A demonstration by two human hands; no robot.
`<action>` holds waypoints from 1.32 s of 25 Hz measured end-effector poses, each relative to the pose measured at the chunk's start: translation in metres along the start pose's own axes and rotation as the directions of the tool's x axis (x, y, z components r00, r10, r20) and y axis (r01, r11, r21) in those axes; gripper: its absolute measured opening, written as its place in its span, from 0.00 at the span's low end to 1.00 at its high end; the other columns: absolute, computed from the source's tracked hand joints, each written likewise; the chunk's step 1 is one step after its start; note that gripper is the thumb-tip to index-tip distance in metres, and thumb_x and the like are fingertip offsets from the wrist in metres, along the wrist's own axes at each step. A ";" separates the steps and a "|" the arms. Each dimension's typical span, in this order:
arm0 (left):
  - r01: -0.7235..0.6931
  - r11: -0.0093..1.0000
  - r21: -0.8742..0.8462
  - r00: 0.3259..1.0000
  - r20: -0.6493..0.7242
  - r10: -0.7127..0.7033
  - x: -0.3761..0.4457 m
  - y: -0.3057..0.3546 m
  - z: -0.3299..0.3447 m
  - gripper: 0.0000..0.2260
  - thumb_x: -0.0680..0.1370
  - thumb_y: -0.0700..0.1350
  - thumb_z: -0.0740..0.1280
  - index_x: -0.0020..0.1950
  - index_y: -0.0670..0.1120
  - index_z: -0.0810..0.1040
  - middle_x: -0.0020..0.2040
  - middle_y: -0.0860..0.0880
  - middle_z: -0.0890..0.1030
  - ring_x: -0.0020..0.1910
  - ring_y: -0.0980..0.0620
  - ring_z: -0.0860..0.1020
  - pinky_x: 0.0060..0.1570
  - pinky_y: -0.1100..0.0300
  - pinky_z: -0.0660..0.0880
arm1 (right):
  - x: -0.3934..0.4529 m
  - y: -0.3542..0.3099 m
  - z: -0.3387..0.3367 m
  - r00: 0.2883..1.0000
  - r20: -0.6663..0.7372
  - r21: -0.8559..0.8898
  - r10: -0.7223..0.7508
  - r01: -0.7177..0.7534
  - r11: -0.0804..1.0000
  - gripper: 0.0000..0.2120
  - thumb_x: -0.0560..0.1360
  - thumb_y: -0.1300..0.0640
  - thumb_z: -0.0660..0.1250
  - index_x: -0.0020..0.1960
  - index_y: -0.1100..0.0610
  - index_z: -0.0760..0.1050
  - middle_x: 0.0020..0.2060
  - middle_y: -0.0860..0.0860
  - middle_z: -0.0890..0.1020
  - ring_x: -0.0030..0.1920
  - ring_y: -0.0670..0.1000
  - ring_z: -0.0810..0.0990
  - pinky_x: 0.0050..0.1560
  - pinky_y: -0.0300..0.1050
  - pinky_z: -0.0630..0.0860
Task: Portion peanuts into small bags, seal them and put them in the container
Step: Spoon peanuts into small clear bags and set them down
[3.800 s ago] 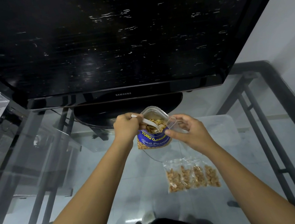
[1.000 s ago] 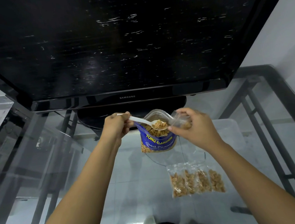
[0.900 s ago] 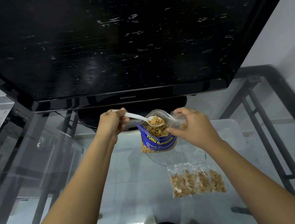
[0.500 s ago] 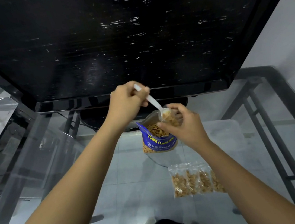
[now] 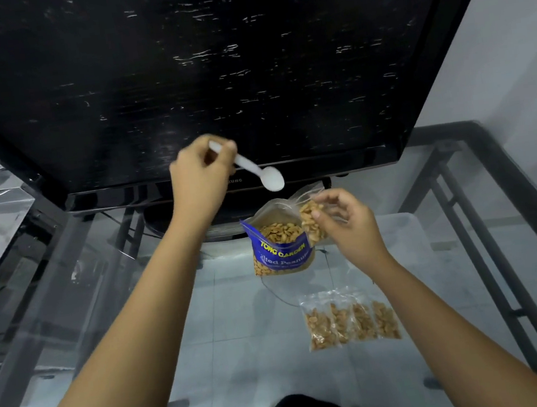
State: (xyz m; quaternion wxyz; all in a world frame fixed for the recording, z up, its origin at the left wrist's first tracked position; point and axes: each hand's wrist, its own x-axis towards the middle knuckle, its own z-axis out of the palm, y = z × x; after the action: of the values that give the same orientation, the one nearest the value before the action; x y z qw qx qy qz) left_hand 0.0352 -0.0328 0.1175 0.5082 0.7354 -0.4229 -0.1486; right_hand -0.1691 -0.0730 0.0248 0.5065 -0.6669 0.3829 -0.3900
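Observation:
A blue peanut pouch (image 5: 279,252) stands open on the glass table, full of peanuts. My right hand (image 5: 346,224) pinches a small clear bag (image 5: 311,223) holding peanuts, just right of the pouch mouth. My left hand (image 5: 201,181) is raised above and left of the pouch and grips a white plastic spoon (image 5: 262,174), whose bowl is empty and points down to the right. Several filled small bags (image 5: 352,322) lie side by side on the glass, nearer to me on the right.
A large black television (image 5: 212,75) stands close behind the pouch, its base right at the pouch. A clear plastic container (image 5: 404,231) lies under my right hand. The glass table (image 5: 139,318) has a dark metal frame (image 5: 499,244) along the right.
My left hand lifted the spoon out of the small bag and up to the left; the spoon is now empty. The small bag in my right hand holds more peanuts.

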 end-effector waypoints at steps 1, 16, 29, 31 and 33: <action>0.104 0.994 -0.031 0.994 0.047 -0.103 -0.004 -0.017 0.009 0.07 0.75 0.46 0.66 0.37 0.53 0.78 0.32 0.50 0.81 0.36 0.51 0.80 0.44 0.52 0.78 | -0.005 0.000 -0.002 1.000 -0.011 -0.012 0.010 -0.010 1.000 0.14 0.74 0.62 0.67 0.48 0.43 0.73 0.47 0.41 0.81 0.47 0.41 0.80 0.45 0.31 0.76; 0.620 0.780 -0.083 0.698 0.513 -0.500 -0.164 -0.141 0.047 0.05 0.77 0.42 0.65 0.46 0.48 0.80 0.43 0.46 0.81 0.41 0.54 0.80 0.44 0.61 0.76 | -0.090 0.070 0.040 0.931 0.113 0.011 0.348 -0.351 0.936 0.11 0.76 0.62 0.64 0.50 0.45 0.76 0.50 0.51 0.82 0.42 0.47 0.82 0.42 0.41 0.81; 0.381 0.837 0.393 0.790 0.332 -0.515 -0.207 -0.161 0.072 0.15 0.75 0.45 0.68 0.58 0.38 0.77 0.45 0.41 0.83 0.46 0.45 0.80 0.46 0.58 0.76 | -0.099 0.114 0.058 0.920 0.179 -0.709 0.347 -0.124 0.694 0.11 0.75 0.61 0.66 0.56 0.58 0.78 0.53 0.57 0.75 0.48 0.56 0.78 0.51 0.44 0.74; 0.312 0.848 0.428 0.838 0.298 -0.458 -0.197 -0.155 0.063 0.19 0.75 0.49 0.67 0.61 0.39 0.75 0.49 0.42 0.82 0.47 0.46 0.80 0.45 0.60 0.73 | -0.095 0.102 0.050 0.931 0.137 -0.671 0.337 -0.164 0.724 0.11 0.75 0.59 0.66 0.56 0.58 0.77 0.52 0.56 0.74 0.44 0.53 0.78 0.49 0.44 0.75; 0.277 0.890 0.363 0.913 0.191 -0.362 -0.170 -0.139 0.050 0.18 0.76 0.49 0.66 0.61 0.39 0.75 0.49 0.42 0.82 0.44 0.49 0.79 0.42 0.66 0.68 | -0.084 0.082 0.039 0.979 0.039 -0.589 0.199 -0.139 0.796 0.09 0.75 0.59 0.65 0.53 0.58 0.78 0.48 0.56 0.75 0.40 0.51 0.76 0.46 0.45 0.76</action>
State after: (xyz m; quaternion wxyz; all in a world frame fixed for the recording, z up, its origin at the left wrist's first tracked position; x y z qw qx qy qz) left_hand -0.0337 0.0850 -0.0622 0.2887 0.8443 -0.3754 -0.2508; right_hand -0.1764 0.0017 -0.0731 0.3287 -0.7715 0.5164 -0.1734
